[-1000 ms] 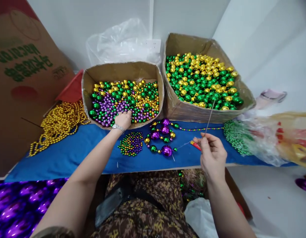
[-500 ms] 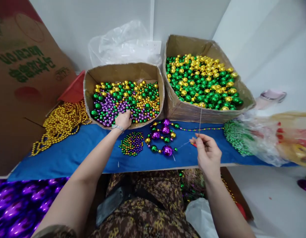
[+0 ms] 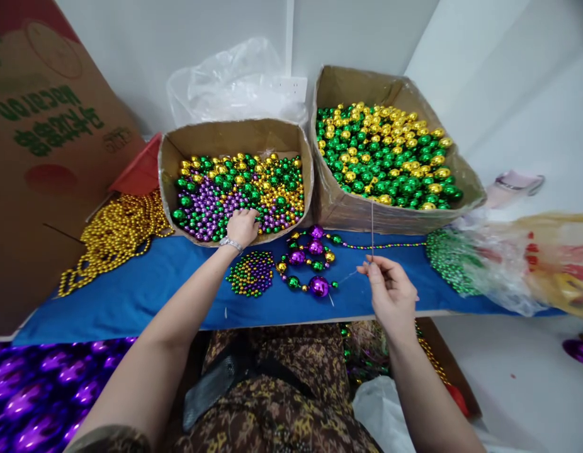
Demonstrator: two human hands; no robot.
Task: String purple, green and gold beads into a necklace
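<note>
My left hand (image 3: 243, 226) reaches over the front wall of the smaller cardboard box (image 3: 235, 133), its fingertips among green, gold and purple beads (image 3: 211, 195); whether they grip a bead is hidden. In my right hand (image 3: 391, 286), a long thin needle (image 3: 373, 229) is pinched upright between thumb and fingers. Thread runs left from there toward a strand of large purple, green and gold beads (image 3: 318, 286) on the blue cloth (image 3: 178, 308). A flat round patch of small beads (image 3: 250, 274) lies left of that strand.
A larger box (image 3: 348, 211) of green and gold beads stands at the back right. Gold bead strings (image 3: 121, 233) lie at the left beside a tall carton (image 3: 46, 157). Plastic bags (image 3: 546, 251) and green beads (image 3: 449, 264) sit at the right. Big purple balls (image 3: 46, 390) are at lower left.
My left hand has shifted slightly right in the beads and its fingers are more spread. My right hand has moved a little left with the needle, which now stands more upright.
</note>
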